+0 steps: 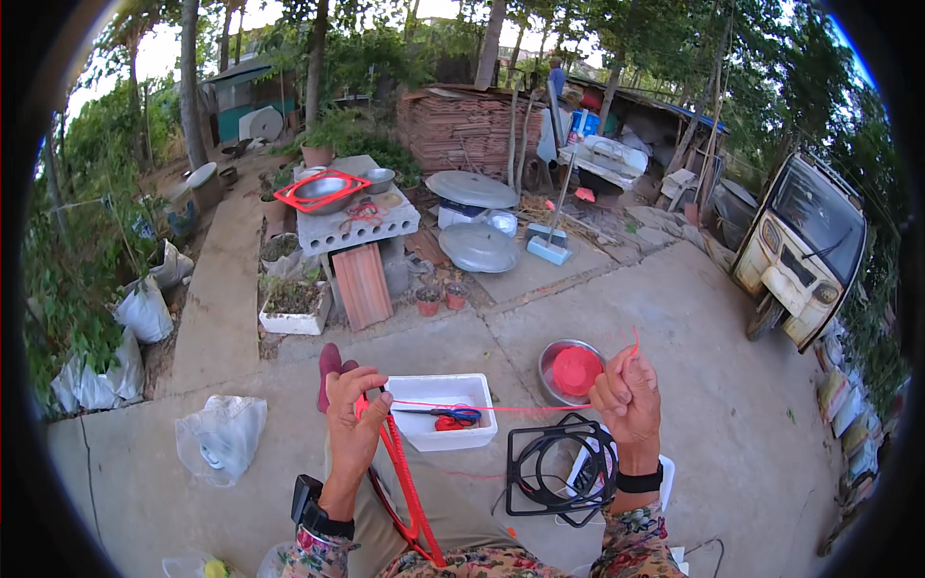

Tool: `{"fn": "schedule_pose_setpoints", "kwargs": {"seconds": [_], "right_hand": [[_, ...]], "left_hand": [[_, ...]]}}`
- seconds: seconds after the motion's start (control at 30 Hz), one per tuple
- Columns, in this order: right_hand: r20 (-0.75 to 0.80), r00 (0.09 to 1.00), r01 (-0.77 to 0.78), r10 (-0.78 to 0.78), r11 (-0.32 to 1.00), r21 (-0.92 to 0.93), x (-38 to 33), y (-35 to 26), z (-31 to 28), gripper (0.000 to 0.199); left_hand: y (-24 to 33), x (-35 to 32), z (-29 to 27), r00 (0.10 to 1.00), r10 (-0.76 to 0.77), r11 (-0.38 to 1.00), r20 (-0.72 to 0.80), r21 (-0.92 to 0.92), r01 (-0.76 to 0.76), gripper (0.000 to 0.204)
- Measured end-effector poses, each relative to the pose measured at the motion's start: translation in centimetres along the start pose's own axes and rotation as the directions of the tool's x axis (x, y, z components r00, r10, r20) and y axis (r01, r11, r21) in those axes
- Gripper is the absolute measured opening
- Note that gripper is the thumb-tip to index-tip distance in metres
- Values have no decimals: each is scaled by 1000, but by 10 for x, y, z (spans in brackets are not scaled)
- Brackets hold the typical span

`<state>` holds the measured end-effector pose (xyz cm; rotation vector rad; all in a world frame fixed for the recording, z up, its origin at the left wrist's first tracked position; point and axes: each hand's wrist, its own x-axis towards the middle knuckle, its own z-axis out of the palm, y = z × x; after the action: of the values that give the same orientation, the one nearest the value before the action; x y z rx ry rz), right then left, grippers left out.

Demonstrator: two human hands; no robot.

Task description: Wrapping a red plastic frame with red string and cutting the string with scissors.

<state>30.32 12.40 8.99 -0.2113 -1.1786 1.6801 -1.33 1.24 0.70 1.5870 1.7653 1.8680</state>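
Although foliage hides its rear, a pale vehicle [792, 277] shows its front at the right, any markings there too small to read. Near the person's lap, a white foam box [448, 440] sits on the concrete, its left edge partly behind the left hand [349, 424]. Some black frames [559, 500] lie right of the box, partly covering a white item that is hard to make out. A red-wrapped frame [397, 455] slants from the left fingers to the lap, its lower end lost against the clothing; those fingers are narrowed around its top. Beyond the right hand [631, 405], a metal bowl [547, 372] holds a red bundle [576, 370]. Blue-handled scissors [466, 415] lie in the box. Above them, a red strand [520, 410] stretches from the frame's top to the right fingers, which pinch it, its tip poking up.
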Motion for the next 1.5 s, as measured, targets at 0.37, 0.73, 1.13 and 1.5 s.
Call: {"fn": "schedule_pose_setpoints", "kwargs": {"seconds": [0.37,0.73,1.13,1.5], "right_hand": [[9,1000,15,-14,996,-90,-1,-3,-3,21],[127,983,161,-135,961,-224,-15,-68,-6,22],[111,987,152,-113,871,-467,-18,-80,-17,21],[502,864,445,45,399,-802,61,55,95,8]], "left_hand": [[25,-34,1,751,-634,411,184,-743,528,29],[26,-32,12,655,-540,-5,528,-780,625,33],[15,-34,29,491,-645,-155,585,-730,666,20],[26,-47,50,656,-720,2,227,-944,329,24]]}}
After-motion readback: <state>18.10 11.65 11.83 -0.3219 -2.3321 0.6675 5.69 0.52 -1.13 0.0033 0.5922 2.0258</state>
